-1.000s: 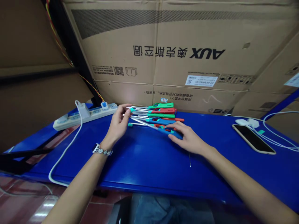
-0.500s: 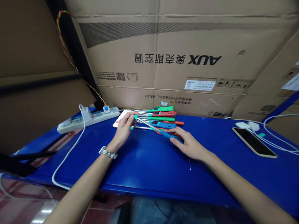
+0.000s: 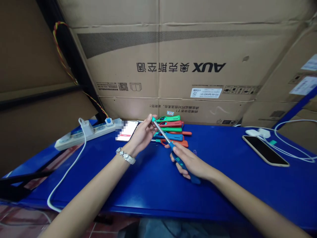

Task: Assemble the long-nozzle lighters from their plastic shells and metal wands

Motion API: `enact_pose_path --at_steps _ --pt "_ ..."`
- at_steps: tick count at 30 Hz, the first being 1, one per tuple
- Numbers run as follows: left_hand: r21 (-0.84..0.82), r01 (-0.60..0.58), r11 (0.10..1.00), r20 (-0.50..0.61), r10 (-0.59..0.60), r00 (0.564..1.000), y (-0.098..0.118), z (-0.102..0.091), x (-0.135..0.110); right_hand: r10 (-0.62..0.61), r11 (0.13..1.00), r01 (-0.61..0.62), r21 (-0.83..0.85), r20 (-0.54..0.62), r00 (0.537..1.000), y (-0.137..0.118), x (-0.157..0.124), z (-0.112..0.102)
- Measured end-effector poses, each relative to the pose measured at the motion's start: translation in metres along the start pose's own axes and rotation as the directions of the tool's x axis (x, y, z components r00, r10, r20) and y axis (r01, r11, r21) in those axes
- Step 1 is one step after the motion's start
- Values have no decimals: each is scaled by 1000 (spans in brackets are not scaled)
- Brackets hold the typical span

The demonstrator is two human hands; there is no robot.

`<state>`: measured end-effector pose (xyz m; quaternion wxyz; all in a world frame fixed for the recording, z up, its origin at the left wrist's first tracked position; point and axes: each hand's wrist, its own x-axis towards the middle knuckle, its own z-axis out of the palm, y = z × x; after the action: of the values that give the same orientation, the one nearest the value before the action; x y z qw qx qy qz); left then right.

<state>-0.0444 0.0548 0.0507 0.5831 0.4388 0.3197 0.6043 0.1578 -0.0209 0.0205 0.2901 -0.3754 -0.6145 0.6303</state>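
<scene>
A blue long-necked lighter with a metal barrel slants above the blue table, its teal tip farthest from me. My left hand pinches that tip between thumb and fingers. Wrapped around the blue handle is my right hand, covering part of it. Just beyond lie several more lighters side by side, barrels pointing left: a green lighter at the back, a red lighter, a blue lighter and an orange lighter in front. My left hand hides some of their barrels.
Left of the lighters lies a phone with a lit white screen. A power strip with plugs and a white cable runs along the left. On the right rest a dark-screened phone and white chargers. A cardboard box stands behind.
The held lighter has turned steeper, its handle drawn nearer to me. My right hand has moved down and closed more fully around the handle. My left hand still holds the tip, slightly farther right.
</scene>
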Motion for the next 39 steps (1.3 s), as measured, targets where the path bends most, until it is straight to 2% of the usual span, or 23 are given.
enact_pose_path --at_steps 4,9,11,17,21,26,30,32,39 --pt "-53 30 998 48 -28 998 -7 11 2 23 978 -34 206 57 998 -3 -1 4" --pt "-212 122 970 118 -98 988 -10 2 -2 60 943 -90 321 101 993 -4 1 6" --pt "-238 113 965 95 -93 991 -10 0 -4 69 943 -96 317 95 993 -4 2 7" --pt "-251 75 965 -68 -95 993 -11 -1 -2 97 967 -97 237 11 995 -5 3 6" --pt "-247 37 968 -122 -69 990 -13 1 -1 107 974 -105 202 -1 994 -3 3 8" --pt "-299 97 949 -149 -147 978 -19 6 -3 98 980 -91 178 -30 995 2 6 14" --pt "-300 124 946 -127 -168 978 -26 10 -6 109 941 -114 318 34 993 2 12 16" --pt "-293 134 947 -111 -173 979 -29 11 -7 118 920 -121 372 31 993 3 14 16" --pt "-305 144 941 -161 -200 967 -37 17 -9 123 940 -109 322 -25 992 7 15 21"
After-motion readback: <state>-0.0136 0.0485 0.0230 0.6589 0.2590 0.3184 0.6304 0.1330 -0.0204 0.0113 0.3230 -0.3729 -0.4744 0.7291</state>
